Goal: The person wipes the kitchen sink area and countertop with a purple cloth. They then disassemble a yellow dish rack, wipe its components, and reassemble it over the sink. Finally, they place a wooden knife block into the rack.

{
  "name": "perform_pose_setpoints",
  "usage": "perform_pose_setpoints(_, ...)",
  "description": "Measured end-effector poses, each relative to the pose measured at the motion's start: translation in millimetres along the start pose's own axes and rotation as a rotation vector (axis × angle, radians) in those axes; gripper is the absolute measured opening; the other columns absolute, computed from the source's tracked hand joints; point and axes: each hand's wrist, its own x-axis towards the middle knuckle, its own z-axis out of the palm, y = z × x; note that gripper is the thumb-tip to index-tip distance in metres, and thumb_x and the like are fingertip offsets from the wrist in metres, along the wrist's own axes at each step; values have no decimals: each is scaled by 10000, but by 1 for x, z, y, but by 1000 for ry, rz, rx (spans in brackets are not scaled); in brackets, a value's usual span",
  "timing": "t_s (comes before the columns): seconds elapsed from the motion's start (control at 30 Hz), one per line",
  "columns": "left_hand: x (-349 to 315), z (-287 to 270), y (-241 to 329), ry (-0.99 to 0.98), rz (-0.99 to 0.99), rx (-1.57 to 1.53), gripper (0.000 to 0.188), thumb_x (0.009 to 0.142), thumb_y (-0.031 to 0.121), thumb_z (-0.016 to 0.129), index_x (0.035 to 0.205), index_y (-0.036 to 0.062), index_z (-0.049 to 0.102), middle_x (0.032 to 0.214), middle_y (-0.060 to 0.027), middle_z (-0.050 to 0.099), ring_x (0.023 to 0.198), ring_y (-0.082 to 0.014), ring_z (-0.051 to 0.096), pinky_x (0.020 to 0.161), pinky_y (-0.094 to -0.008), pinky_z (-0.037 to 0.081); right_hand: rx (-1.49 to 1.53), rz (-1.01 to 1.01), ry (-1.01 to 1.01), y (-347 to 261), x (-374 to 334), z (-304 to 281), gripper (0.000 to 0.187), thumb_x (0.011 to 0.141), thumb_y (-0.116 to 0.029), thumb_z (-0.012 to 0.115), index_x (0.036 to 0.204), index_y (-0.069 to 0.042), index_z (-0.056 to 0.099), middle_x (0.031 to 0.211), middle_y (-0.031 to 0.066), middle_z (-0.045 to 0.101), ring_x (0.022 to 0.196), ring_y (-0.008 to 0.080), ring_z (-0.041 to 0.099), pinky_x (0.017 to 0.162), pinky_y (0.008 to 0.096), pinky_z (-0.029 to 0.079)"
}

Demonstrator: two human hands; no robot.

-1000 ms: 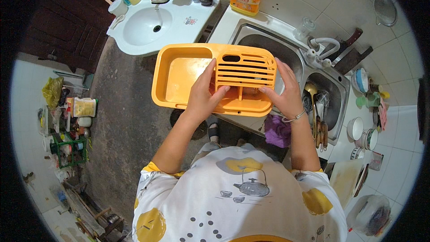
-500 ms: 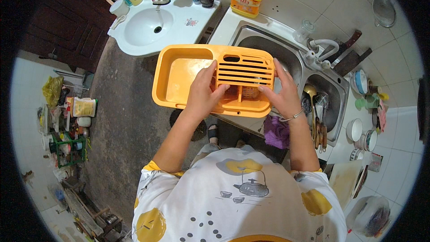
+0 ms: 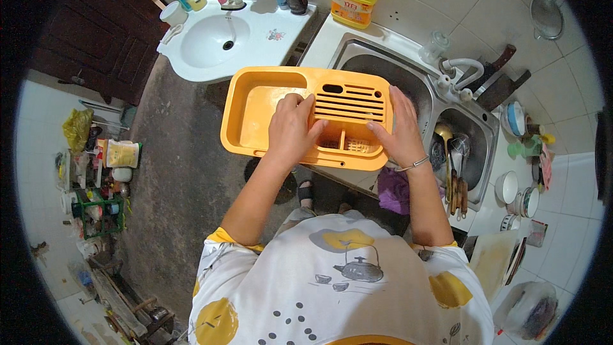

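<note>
Before the steel sink (image 3: 383,62): one orange caddy (image 3: 252,114), slotted panel (image 3: 353,100) over its right half. Left hand (image 3: 290,129) grasps the panel's left edge; right hand (image 3: 403,135), the caddy's right end. Step, seemingly: adjusting the panel. Next move likely calls for even two-sided handling.

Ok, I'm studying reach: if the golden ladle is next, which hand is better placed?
Probably the right hand: it is at the right end of the orange container, nearer the golden ladle. The left hand is farther off, toward the container's middle.
</note>
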Motion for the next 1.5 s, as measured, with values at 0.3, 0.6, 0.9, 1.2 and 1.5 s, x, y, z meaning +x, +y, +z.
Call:
perform_pose_setpoints(0.3, -5, 10, -4, -28, 66, 66, 496, 810, 182, 661, 1273, 55, 534, 1297, -211, 465, 1188, -374, 457, 995, -434, 389, -269, -89, -110, 2, 4, -11, 652, 767, -314, 712, 1296, 0, 495, 1408, 246, 368, 1309, 407, 330, 1091, 441, 278)
perform_pose_setpoints(0.6, -11, 7, -34, -27, -117, -483, 490, 946, 238, 493, 1361, -9, 404, 1338, -225, 440, 1181, -347, 477, 995, -390, 389, 131, 67, -48, 23, -1, -6, 751, 838, -332, 659, 1404, 22, 316, 1439, 254, 326, 1344, 382, 303, 1111, 408, 245)
perform_pose_setpoints(0.9, -13, 4, -26, -259, -308, -306, 608, 850, 332, 640, 1310, -24, 463, 1014, -180, 602, 847, -279, 616, 764, -370, 497, 698, 337, -205, 38, -18, 21, 636, 928, -223, 575, 1429, 14, 263, 1319, 152, 491, 1201, 199, 479, 1008, 318, 374)
perform_pose_setpoints(1.2, -13, 13, -33, -257, -356, -432, 576, 836, 316, 668, 1279, -12, 502, 981, -161, 622, 805, -241, 613, 750, -344, 502, 587, 375, -141, 29, -24, 24, 555, 946, -169, 534, 1426, -17, 301, 1307, 122, 509, 1169, 184, 502, 981, 298, 392)
perform_pose_setpoints(1.5, -15, 13, -34, -218, -313, -346, 580, 865, 351, 626, 1292, -18, 490, 948, -165, 632, 807, -255, 615, 742, -361, 500, 767, 417, -112, 30, -16, 28, 481, 991, -244, 466, 1393, -5, 352, 1274, 99, 518, 1143, 149, 493, 970, 282, 397)
